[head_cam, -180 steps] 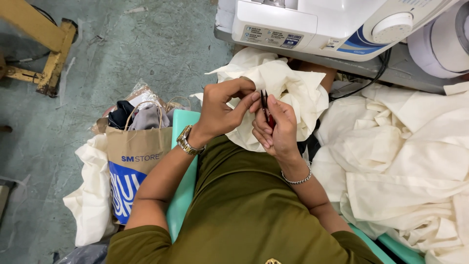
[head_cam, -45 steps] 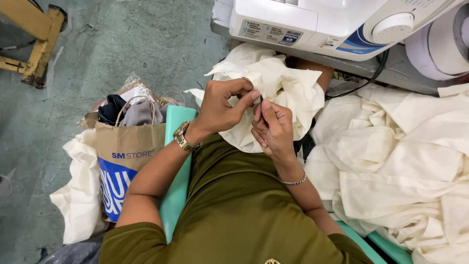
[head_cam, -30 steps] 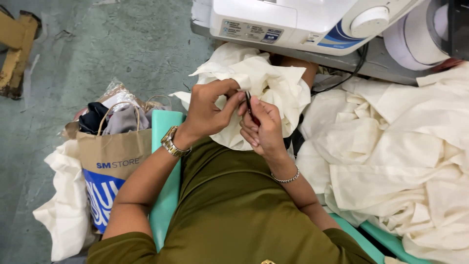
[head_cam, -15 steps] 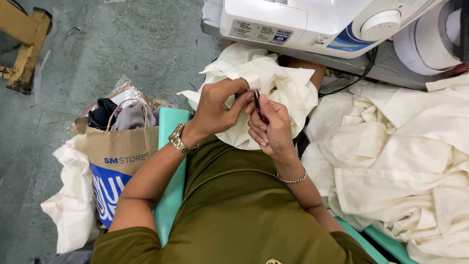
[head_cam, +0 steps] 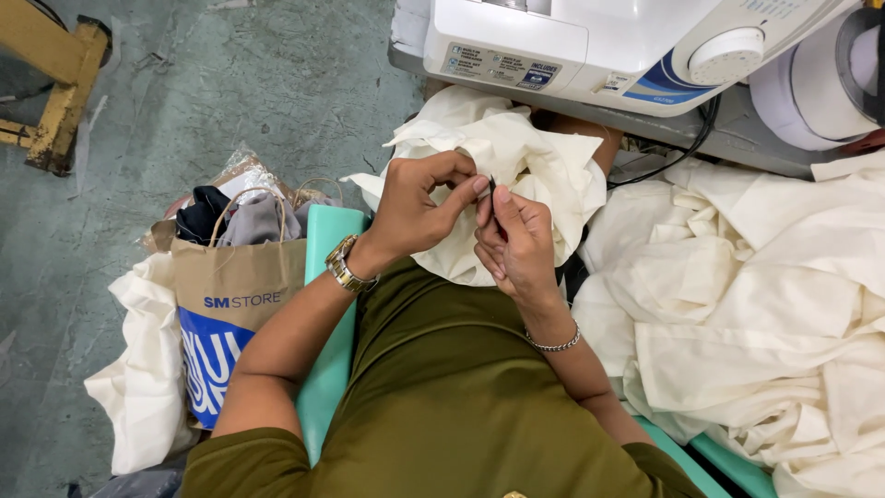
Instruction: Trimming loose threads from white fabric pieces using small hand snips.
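- A yellow wooden frame (head_cam: 57, 101) stood at the far left on the grey-green concrete floor (head_cam: 230, 83)
- A heap of cream fabric (head_cam: 138, 387) lay on the floor at the near left, touching a brown paper bag (head_cam: 235, 304) with a blue lower panel
- The bag stood upright just left of the turquoise seat (head_cam: 327, 304); dark and grey garments (head_cam: 230, 217) protruded from its top between two looped handles
- The left forearm rose from the near edge toward the centre and carried a metal wristwatch (head_cam: 346, 265) at the wrist
- The left hand (head_cam: 419, 207) was curled, with thumb and forefinger pinched together at a small dark tool (head_cam: 492, 189); what sat between those fingertips was too small to tell
- The small dark tool stood nearly upright at the centre, between the two hands and above the lap, in front of a bundle of cream cloth (head_cam: 516, 157)
- The right hand (head_cam: 516, 244) was partly closed, its fingers gripping the tool, fingertips touching those of the left hand
- A thin chain bracelet (head_cam: 553, 343) circled the right wrist
- The cloth bundle rested on the lap over the olive shirt (head_cam: 461, 397), reaching far toward the machine
- A white sewing machine (head_cam: 599, 41) with a round dial occupied the far right on its table
- A large pile of cream fabric (head_cam: 765, 304) filled the right side, just beside the right forearm
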